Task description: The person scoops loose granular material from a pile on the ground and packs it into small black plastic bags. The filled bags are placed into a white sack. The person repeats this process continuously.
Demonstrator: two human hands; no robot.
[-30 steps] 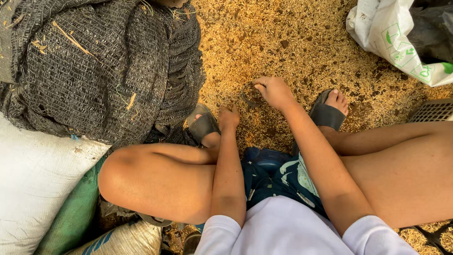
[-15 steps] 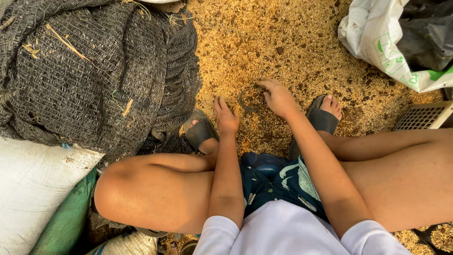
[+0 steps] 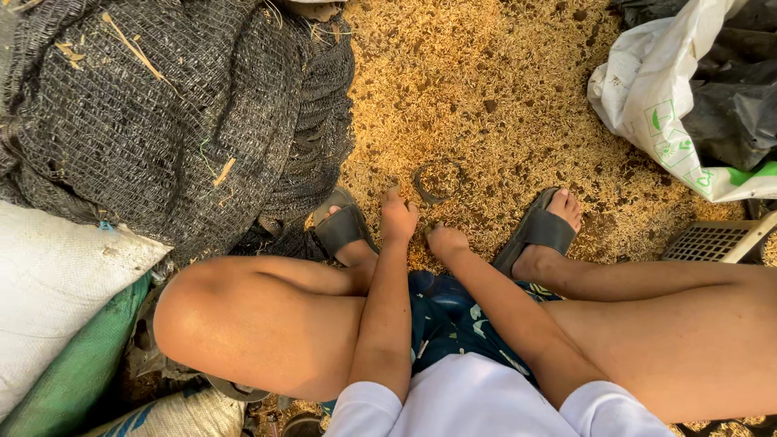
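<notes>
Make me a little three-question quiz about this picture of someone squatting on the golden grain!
1. True or false: the left hand and the right hand are both down on the grain between the person's feet.
2. What lies just left of the left sandal? A) black mesh netting B) a red bucket C) a wooden box
3. Fill in: the dark curved object lies on the grain just beyond the ____.

Key: 1 true; 2 A, the black mesh netting; 3 hands.
</notes>
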